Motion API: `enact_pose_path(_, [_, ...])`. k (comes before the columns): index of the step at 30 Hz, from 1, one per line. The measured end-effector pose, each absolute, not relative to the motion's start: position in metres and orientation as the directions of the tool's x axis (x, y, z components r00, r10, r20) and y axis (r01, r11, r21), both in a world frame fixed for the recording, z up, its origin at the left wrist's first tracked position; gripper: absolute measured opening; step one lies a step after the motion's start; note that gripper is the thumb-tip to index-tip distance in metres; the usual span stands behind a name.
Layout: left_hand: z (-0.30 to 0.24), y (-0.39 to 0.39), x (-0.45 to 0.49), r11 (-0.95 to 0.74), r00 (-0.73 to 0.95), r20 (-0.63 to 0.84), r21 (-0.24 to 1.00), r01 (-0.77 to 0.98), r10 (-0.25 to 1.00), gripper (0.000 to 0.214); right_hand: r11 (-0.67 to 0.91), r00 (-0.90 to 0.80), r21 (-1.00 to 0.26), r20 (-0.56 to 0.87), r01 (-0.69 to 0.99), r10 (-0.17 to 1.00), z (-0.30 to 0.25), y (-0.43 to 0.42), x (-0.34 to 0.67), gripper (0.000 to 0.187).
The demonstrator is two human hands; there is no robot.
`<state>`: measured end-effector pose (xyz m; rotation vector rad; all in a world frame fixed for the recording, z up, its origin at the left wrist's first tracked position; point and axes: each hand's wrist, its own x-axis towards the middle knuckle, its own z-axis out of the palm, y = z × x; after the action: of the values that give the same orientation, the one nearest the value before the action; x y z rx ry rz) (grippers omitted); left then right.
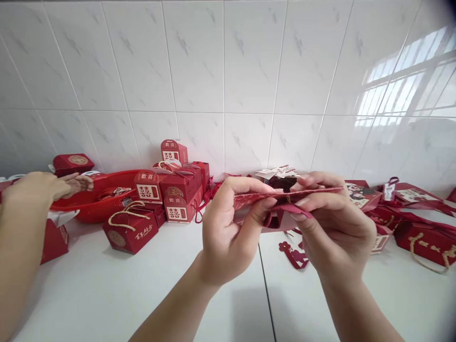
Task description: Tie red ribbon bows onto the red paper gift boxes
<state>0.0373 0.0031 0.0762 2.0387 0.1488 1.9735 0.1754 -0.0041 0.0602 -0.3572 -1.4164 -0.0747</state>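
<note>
Both my hands are raised over the white table, pinching a red paper gift box [249,199] by its top edge. My left hand [231,232] grips the left part, its thumb on the near side and its fingers behind. My right hand [331,228] holds the right part, with a dark red ribbon [294,210] between its thumb and fingers. That ribbon passes across the middle of the edge, near both thumbs. Much of the box is hidden behind my hands. Below it on the table lies a red cut-out piece with a flower shape [294,254].
At left another person's hand [76,183] reaches over a red plastic basket [89,206]. Several red gift boxes are stacked [178,187] beside it, and a rope-handled box [131,230] stands in front. More boxes [425,242] lie at right. A tiled wall [249,61] rises behind.
</note>
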Motion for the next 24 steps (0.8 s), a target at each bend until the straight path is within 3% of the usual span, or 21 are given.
enact_pose_path(6, [0.075, 0.005, 0.038, -0.94, 0.105, 0.962, 0.27, -0.209, 0.253, 0.019, 0.955, 0.219, -0.163, 0.97, 0.247, 0.109, 0.062, -0.004, 0.173, 0.024])
enact_pose_path(10, [0.072, 0.007, 0.04, -0.949, 0.108, 0.966, 0.251, -0.188, 0.234, 0.02, 0.95, 0.249, -0.284, 0.937, 0.129, 0.246, 0.063, -0.004, 0.174, 0.053])
enact_pose_path(13, [0.071, 0.014, 0.039, -0.951, 0.13, 0.959, 0.27, -0.149, 0.252, 0.023, 0.902, 0.22, -0.415, 0.897, 0.119, 0.384, 0.062, -0.002, 0.176, 0.036])
enact_pose_path(16, [0.073, 0.024, 0.034, -0.962, 0.133, 0.962, 0.253, -0.104, 0.239, 0.038, 0.85, 0.315, -0.513, 0.831, 0.118, 0.458, 0.059, 0.001, 0.176, 0.023])
enact_pose_path(20, [0.079, 0.031, 0.018, -0.989, 0.248, 0.962, 0.087, 0.123, 0.116, 0.037, 0.792, 0.399, -0.606, 0.746, 0.075, 0.533, 0.06, 0.006, 0.178, 0.026])
enact_pose_path(24, [0.084, 0.031, 0.007, -0.932, 0.486, 0.863, -0.053, 0.359, 0.138, 0.027, 0.761, 0.415, -0.648, 0.7, 0.029, 0.581, 0.062, 0.01, 0.183, 0.026])
